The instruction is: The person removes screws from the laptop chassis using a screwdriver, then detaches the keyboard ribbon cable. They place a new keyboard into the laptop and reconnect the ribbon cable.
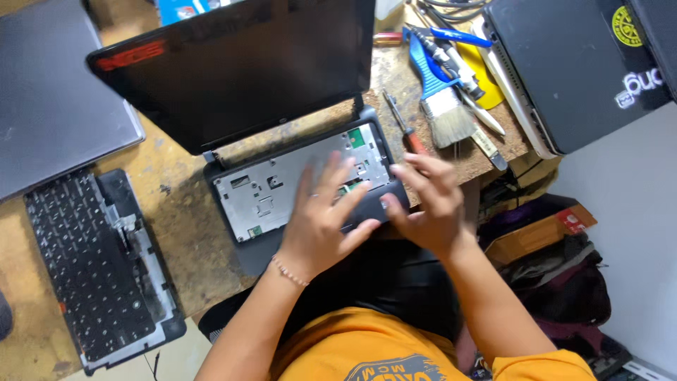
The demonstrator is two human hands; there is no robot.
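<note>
An open black laptop (240, 77) lies on the worn workbench with its keyboard taken out, so the bare metal tray (282, 190) of its base shows. My left hand (321, 219) rests flat on the palm rest with fingers spread over the tray. At the base's front right corner my right hand (427, 201) touches the edge with fingers bent. Neither hand holds anything.
A removed black keyboard and frame (99, 268) lies at the left, with a closed grey laptop (56, 92) behind it. A red-handled screwdriver (403, 130), a blue brush (441, 99) and another closed laptop (571, 63) are at the right. Bags (557, 275) sit below the bench edge.
</note>
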